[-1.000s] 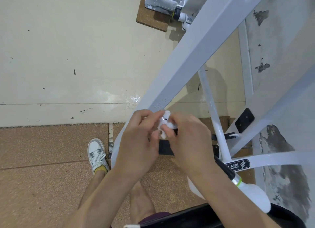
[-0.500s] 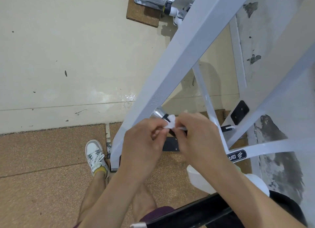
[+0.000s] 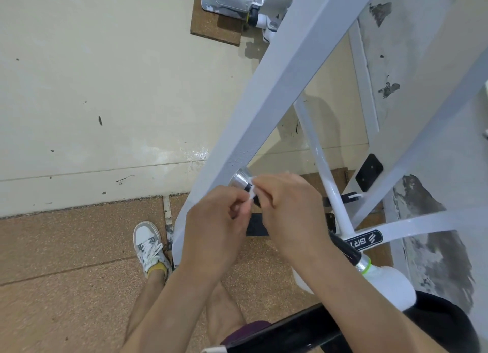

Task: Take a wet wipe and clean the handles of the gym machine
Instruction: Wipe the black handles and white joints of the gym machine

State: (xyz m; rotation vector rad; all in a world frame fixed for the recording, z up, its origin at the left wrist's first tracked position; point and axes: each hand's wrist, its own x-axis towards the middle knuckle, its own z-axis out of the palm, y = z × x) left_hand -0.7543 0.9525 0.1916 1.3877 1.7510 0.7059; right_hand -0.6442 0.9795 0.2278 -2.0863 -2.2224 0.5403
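white wet wipe (image 3: 251,194) pinched between left hand (image 3: 215,228), right hand (image 3: 289,210), seemingly on handle (image 3: 244,182).

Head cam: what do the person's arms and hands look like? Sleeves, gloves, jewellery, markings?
Both forearms are bare up to the frame edge, with no sleeves showing. The left hand and right hand wear no gloves. No rings, watch, bands or markings are visible on either.

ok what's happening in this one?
A person stands over a white gym machine, both hands close together at one handle. The left hand and right hand pinch a small white wet wipe between their fingertips, right against the handle's black grip near its chrome end. A second handle sits lower right, untouched.
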